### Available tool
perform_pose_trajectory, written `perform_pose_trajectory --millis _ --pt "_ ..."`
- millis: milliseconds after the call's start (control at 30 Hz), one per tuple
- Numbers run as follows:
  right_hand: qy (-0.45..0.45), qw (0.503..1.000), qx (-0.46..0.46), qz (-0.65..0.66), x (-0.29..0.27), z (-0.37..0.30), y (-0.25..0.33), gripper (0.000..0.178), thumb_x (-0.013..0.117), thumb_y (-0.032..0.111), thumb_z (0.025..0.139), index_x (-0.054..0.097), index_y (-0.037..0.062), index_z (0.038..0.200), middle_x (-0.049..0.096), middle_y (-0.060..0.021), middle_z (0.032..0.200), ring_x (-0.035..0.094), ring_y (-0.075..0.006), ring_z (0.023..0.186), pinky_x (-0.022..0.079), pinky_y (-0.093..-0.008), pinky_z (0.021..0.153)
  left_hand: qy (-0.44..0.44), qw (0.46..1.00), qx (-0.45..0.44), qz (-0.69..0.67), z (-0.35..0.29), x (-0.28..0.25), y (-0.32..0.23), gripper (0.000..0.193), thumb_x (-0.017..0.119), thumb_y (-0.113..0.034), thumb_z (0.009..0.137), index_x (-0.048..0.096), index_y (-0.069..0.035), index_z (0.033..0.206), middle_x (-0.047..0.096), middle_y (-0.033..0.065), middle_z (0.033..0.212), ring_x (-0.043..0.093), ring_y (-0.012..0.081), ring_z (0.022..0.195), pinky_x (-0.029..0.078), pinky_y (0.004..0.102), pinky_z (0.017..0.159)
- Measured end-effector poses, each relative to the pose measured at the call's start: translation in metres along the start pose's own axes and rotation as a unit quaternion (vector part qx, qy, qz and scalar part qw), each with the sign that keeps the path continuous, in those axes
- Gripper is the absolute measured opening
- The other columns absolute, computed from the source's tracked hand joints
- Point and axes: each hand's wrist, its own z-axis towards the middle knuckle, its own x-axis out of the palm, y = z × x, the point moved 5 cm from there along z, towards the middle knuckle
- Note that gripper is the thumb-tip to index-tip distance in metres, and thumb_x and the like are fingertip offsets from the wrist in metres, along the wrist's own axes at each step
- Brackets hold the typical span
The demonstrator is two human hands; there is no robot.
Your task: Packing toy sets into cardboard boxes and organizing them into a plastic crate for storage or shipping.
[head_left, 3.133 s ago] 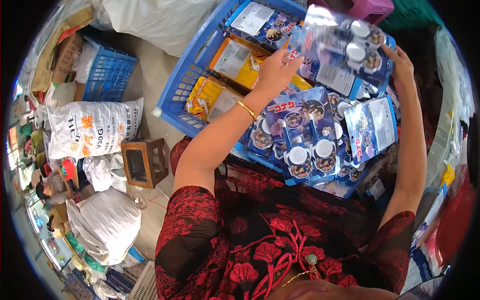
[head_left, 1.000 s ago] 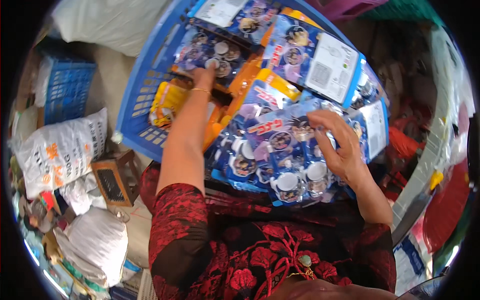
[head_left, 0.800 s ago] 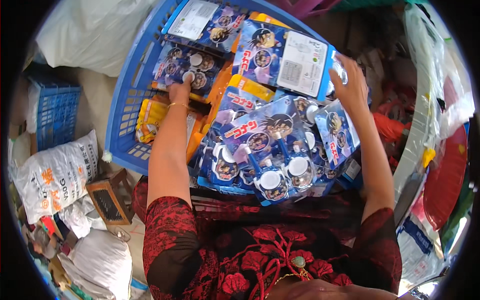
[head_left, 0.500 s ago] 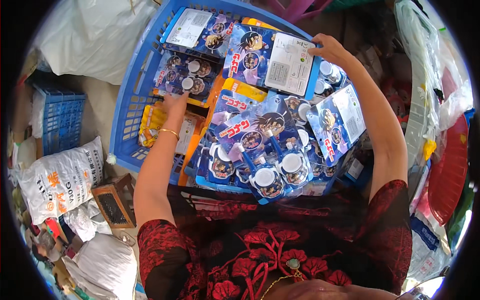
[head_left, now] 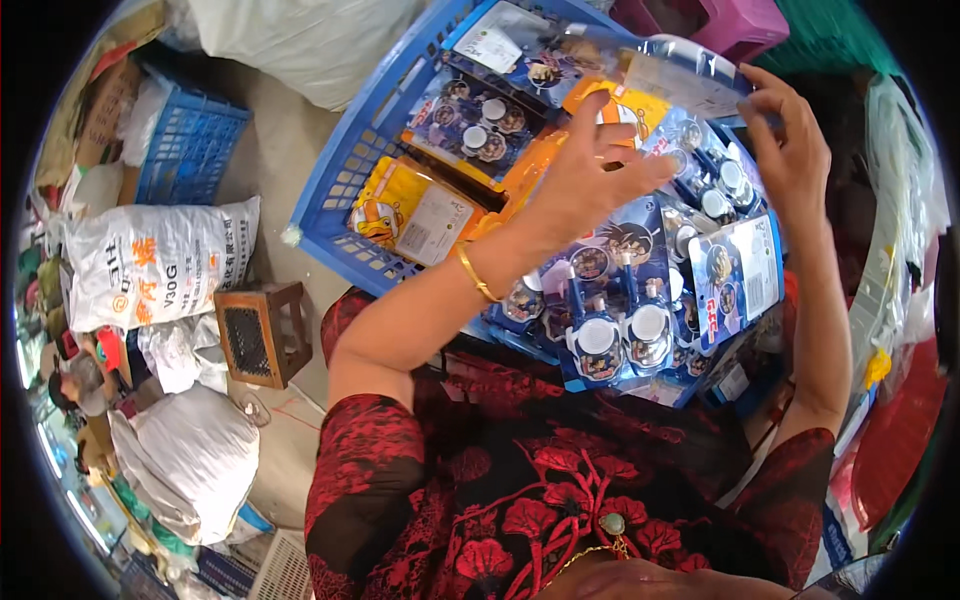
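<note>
A blue plastic basket (head_left: 318,205) holds many carded blister packs with blue cartoon prints. My right hand (head_left: 795,140) pinches the edge of one blister pack (head_left: 690,82), tilted up at the basket's far right side and smeared by motion. Over the middle of the basket hovers my left hand (head_left: 590,170), its fingers spread and nothing in them. Near me, a pack (head_left: 620,330) lies face up, showing blue toys with round white tops under clear plastic. Next to it on the right rests a pack (head_left: 735,275) with a pale label.
Yellow-orange packs (head_left: 385,205) lie at the basket's left. On the left floor are a smaller blue crate (head_left: 190,140), a printed white sack (head_left: 150,265) and a wooden stool (head_left: 262,335). A pink stool (head_left: 715,25) is beyond; plastic sheeting (head_left: 905,220) lines the right.
My left hand has left the packs at the basket's left and come over its middle. The pack at my right hand has been tipped up from lying flat. The view has shifted left.
</note>
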Motion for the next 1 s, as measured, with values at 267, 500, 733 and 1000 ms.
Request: perform_pose_trajectory --millis 267,500,733,1000 --pt "0.115 0.966 -0.216 -0.084 0.048 -0.047 0.107 0.022 0.063 0.011 0.070 0.059 0.0063 0.091 0.054 -0.0066 0.120 0.052 -0.0259 0.104 0.041 -0.0379 0.081 -0.079 0.977 0.063 -0.187 0.005 -0.010 -0.017 0.032 0.065 -0.007 0.080 0.054 -0.002 0.110 0.062 0.0067 0.099 0.062 0.0155 0.086 0.052 0.0284 0.074" --pt "-0.014 0.979 -0.203 -0.007 0.027 0.021 0.081 0.035 0.065 0.017 0.081 0.058 0.0074 0.113 0.060 -0.0097 0.114 0.056 -0.0294 0.104 0.040 -0.0394 0.090 0.056 0.991 0.012 -0.123 0.011 -0.079 -0.025 0.035 0.058 0.000 0.084 0.052 -0.004 0.118 0.060 0.0093 0.113 0.061 0.0191 0.101 0.052 0.0377 0.088" --pt "0.149 0.890 0.219 0.371 0.094 0.084 -0.014 0.058 0.064 0.031 0.083 0.045 0.0009 0.128 0.055 -0.0137 0.120 0.058 -0.0243 0.103 0.048 -0.0351 0.086 0.153 0.981 -0.046 -0.112 0.012 -0.083 0.003 0.044 0.061 -0.003 0.077 0.054 -0.004 0.120 0.065 0.0053 0.103 0.063 0.0137 0.088 0.053 0.0288 0.073" --pt "0.085 0.701 0.389 0.592 0.102 0.035 -0.058 0.026 0.060 0.003 0.084 0.057 0.0037 0.110 0.065 -0.0050 0.086 0.062 -0.0112 0.065 0.051 -0.0193 0.052 0.300 0.763 0.032 -0.572 0.018 -0.118 -0.005 0.107 0.058 -0.076 0.065 0.031 -0.004 0.140 0.035 0.0138 0.143 0.038 0.0317 0.129 0.028 0.0483 0.108"
